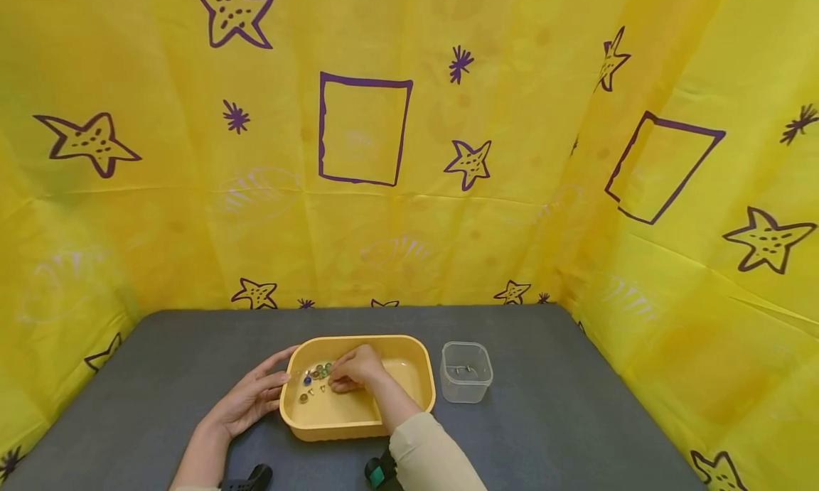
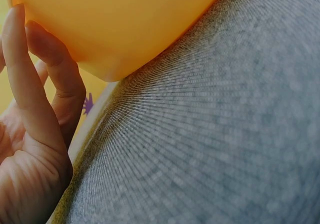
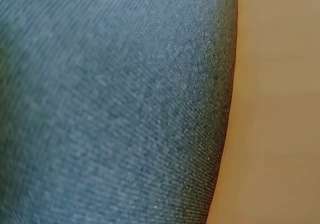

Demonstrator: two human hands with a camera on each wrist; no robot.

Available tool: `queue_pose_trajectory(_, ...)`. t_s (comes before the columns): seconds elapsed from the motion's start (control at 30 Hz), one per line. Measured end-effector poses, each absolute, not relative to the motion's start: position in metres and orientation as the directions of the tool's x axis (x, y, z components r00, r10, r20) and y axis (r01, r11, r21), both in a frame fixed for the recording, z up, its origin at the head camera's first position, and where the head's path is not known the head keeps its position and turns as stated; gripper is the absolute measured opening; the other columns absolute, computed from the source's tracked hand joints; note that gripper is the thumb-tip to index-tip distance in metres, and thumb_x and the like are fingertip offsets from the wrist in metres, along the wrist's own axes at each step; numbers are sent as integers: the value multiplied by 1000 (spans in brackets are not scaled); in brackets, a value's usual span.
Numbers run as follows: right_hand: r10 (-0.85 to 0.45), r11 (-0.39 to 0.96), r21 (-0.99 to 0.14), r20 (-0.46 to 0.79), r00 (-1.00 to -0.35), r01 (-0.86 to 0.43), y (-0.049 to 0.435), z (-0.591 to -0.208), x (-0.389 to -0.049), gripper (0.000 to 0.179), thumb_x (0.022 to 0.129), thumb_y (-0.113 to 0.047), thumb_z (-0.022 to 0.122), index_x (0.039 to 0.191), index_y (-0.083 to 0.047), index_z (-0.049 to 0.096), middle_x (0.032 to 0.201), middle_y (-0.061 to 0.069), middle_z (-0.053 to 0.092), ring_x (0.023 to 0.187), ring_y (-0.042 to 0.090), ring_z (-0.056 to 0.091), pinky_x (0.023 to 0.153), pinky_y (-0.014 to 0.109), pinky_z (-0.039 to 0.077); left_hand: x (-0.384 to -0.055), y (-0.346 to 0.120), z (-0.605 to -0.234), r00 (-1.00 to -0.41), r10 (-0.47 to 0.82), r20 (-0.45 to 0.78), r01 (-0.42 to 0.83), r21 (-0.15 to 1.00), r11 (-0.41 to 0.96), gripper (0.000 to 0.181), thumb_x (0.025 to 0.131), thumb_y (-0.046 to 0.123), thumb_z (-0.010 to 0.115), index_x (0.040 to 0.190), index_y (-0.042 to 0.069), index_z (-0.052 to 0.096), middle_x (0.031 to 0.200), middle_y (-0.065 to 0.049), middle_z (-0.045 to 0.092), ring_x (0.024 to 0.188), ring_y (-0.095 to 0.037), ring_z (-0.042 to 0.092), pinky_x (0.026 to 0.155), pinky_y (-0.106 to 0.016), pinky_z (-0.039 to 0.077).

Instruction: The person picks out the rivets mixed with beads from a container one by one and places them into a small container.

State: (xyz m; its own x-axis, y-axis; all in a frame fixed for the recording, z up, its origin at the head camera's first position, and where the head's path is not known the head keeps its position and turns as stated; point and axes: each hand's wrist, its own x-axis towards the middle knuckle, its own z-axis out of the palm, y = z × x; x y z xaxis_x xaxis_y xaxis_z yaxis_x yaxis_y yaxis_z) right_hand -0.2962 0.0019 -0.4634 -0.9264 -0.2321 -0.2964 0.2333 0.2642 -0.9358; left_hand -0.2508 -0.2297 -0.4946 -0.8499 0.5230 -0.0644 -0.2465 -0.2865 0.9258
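Note:
A yellow plastic tray point(image 1: 358, 431) stands on the table in the head view. My left hand point(image 1: 246, 398) rests against its left side, fingers and thumb at the rim; the left wrist view shows the fingers point(image 2: 22, 79) fairly straight along its outer wall. My right hand point(image 1: 360, 369) reaches down into the tray with bent fingers, fingertips at the floor. I cannot tell whether they pinch anything. Around the fingertips lie several glass marbles, among them a blue marble point(image 1: 308, 381), a green marble point(image 1: 328, 367) and a brown marble point(image 1: 303, 398), plus small brass-coloured screws point(image 1: 323, 389).
Right of the tray stands a clear plastic container point(image 1: 466, 390) with a few small metal pieces point(image 1: 463, 369) inside. Both stand on a dark grey table point(image 1: 550, 420). A yellow patterned curtain point(image 1: 397, 263) hangs along the back and sides.

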Motion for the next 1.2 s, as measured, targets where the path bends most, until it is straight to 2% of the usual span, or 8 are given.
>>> queue_pose_trajectory(0.67,-192,266,-935,-290,-937,235,-1,-466,-298,5,80,8,74,85,8,76,73,18,75,51,11,63,55,27,61,-249,-230,-491,-838,544,-54,-276,900,-337,42,107,11,40,135,41,46,129,-2,63,112,-14,69,90,-25,60)
queue_pose_trajectory(1.2,-176,334,-921,-270,-947,201,-1,-464,-293,4,78,6,77,81,5,77,68,13,73,49,10,62,53,25,60,-248,-228,-490,-844,533,-67,-277,904,-326,42,107,10,41,135,42,46,129,0,63,111,-13,69,90,-25,60)
